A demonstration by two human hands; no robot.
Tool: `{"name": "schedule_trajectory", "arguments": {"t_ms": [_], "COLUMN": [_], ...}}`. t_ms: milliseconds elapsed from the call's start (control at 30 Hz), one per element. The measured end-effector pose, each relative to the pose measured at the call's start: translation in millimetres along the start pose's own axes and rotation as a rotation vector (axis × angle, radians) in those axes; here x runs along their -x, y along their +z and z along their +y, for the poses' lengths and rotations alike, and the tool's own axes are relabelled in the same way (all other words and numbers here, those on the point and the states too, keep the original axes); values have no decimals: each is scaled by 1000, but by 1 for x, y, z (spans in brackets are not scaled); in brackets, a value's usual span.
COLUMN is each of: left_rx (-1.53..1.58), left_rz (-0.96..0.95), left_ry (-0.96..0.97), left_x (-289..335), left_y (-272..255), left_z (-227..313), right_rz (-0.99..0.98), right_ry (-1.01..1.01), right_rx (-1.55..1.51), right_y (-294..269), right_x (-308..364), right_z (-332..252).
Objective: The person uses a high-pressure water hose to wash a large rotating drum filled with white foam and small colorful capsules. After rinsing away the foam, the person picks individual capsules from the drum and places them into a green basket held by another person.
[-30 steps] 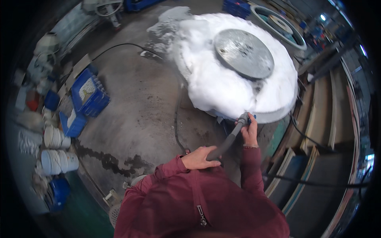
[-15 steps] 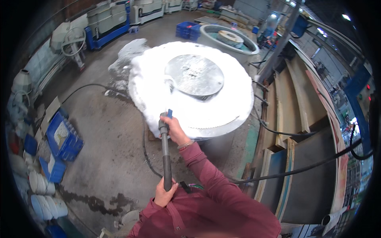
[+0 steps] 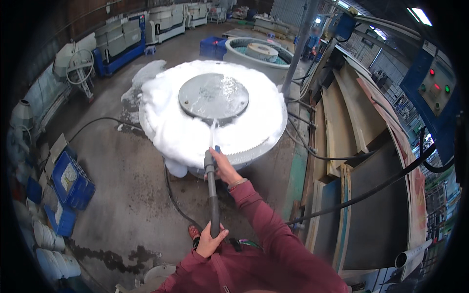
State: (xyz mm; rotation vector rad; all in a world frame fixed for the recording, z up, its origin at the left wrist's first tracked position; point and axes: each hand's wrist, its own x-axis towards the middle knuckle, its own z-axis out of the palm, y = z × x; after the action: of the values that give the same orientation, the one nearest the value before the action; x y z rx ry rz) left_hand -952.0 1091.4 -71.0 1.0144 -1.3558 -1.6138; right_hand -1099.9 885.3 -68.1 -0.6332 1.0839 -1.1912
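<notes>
A grey water pipe (image 3: pixel 212 190) points away from me over the near rim of a large round tub (image 3: pixel 259 155). My right hand (image 3: pixel 224 167) is wrapped round its front end, beside a small blue valve lever (image 3: pixel 217 148). Lower down, my left hand (image 3: pixel 211 241) grips the pipe's dark rear part close to my body. A whitish jet of water (image 3: pixel 213 132) runs from the tip toward the near edge of the round metal cover (image 3: pixel 213 95) in the tub's middle. Thick white foam (image 3: pixel 163 122) fills the tub round the cover and hangs over its left and near sides.
Blue crates (image 3: pixel 73 181) and white buckets (image 3: pixel 57 261) stand at left. Another round tub (image 3: pixel 244 61) is behind, beside a blue bin (image 3: pixel 213 48). Wooden-edged troughs (image 3: pixel 342 146), a black cable (image 3: pixel 361 207) and a control box (image 3: pixel 435 88) line the right. A hose crosses the wet floor.
The view has shifted, so the tub sits farther left. The jet has swung from the cover's left side to its near edge. More of the cover shows grey, and foam bulges below the near-left rim.
</notes>
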Motion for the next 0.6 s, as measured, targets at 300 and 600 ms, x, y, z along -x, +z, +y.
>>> {"name": "schedule_trajectory", "arguments": {"t_ms": [300, 600], "left_rx": [-194, -331], "left_rz": [145, 141], "left_ry": [98, 189], "left_x": [1, -23], "left_y": [7, -15], "left_z": [-26, -20], "right_rz": [-189, -143], "right_ry": [32, -77], "right_rx": [-88, -22], "right_y": [-14, 7], "right_x": [-10, -12], "right_z": [25, 3]}}
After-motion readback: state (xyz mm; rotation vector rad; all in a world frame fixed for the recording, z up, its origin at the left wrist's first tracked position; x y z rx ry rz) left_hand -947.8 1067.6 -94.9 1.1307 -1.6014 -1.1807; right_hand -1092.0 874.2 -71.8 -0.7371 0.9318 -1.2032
